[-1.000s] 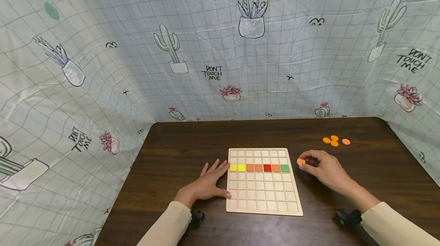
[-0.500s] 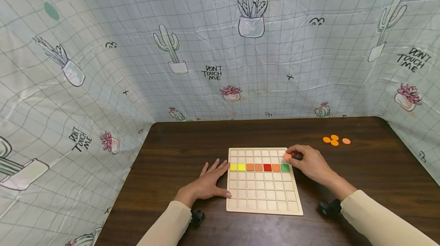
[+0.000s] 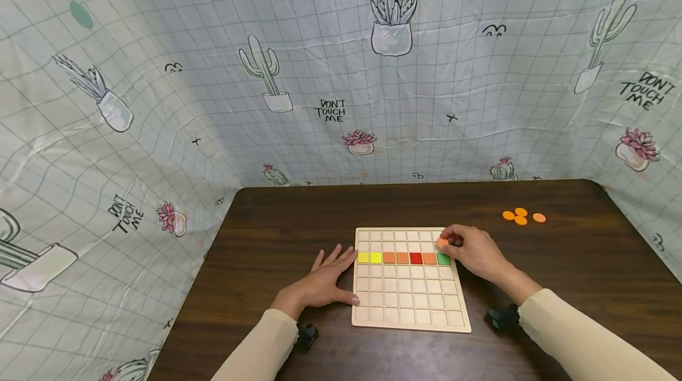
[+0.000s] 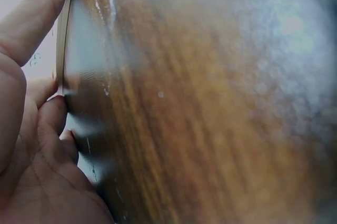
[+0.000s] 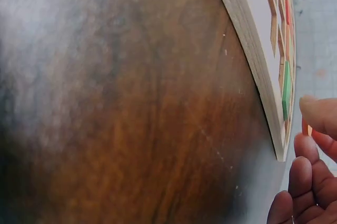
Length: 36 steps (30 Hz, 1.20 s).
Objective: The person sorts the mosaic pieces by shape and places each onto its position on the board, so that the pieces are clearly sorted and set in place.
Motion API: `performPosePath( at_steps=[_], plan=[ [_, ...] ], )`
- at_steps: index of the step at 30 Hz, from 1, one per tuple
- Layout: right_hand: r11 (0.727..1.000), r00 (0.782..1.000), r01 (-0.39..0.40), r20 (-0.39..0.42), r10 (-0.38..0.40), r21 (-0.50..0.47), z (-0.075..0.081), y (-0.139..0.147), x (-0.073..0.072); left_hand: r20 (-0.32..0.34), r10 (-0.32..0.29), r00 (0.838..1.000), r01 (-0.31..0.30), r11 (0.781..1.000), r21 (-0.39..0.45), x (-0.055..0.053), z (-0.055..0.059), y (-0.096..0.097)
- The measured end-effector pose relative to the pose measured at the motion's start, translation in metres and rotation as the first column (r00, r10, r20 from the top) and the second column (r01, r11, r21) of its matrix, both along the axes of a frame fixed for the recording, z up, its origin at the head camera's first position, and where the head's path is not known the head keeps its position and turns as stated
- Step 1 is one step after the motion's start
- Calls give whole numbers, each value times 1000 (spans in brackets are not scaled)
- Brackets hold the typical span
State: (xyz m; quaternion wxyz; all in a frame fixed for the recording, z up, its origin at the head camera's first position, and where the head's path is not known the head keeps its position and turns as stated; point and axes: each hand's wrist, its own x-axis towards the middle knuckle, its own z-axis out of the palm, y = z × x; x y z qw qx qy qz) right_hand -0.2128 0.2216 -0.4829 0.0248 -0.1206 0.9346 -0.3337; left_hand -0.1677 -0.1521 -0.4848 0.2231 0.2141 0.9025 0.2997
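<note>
A light wooden grid board (image 3: 396,301) lies on the dark table. One row of it holds colored square tiles: yellow, orange, a red tile (image 3: 415,258), and a green tile (image 3: 443,259) at the right end. My left hand (image 3: 322,283) rests beside the board with fingers spread, fingertips and thumb at its left edge. My right hand (image 3: 479,251) pinches an orange disc (image 3: 442,242) between thumb and fingers, over the board's right side just beyond the green tile. In the right wrist view the orange disc (image 5: 306,127) shows edge-on between the fingertips.
Several orange discs (image 3: 520,220) lie on the table at the back right, one a little apart from the others. A curtain (image 3: 298,132) with cactus prints hangs behind the table (image 3: 282,209) and along its sides.
My right hand has moved left with the orange disc, from beside the board to over its right column. The left hand stays at the board's edge.
</note>
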Motion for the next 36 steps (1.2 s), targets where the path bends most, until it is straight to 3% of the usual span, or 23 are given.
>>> performPosePath(
  at_steps=[22, 36],
  plan=[
    [1000, 996, -28, 83, 29, -9, -1, -2, -4, 1, -2, 1000, 2, 1000, -5, 0, 0, 0],
    [999, 996, -34, 76, 36, -21, -2, -2, -3, 2, -2, 1000, 2, 1000, -2, 0, 0, 0]
  ],
)
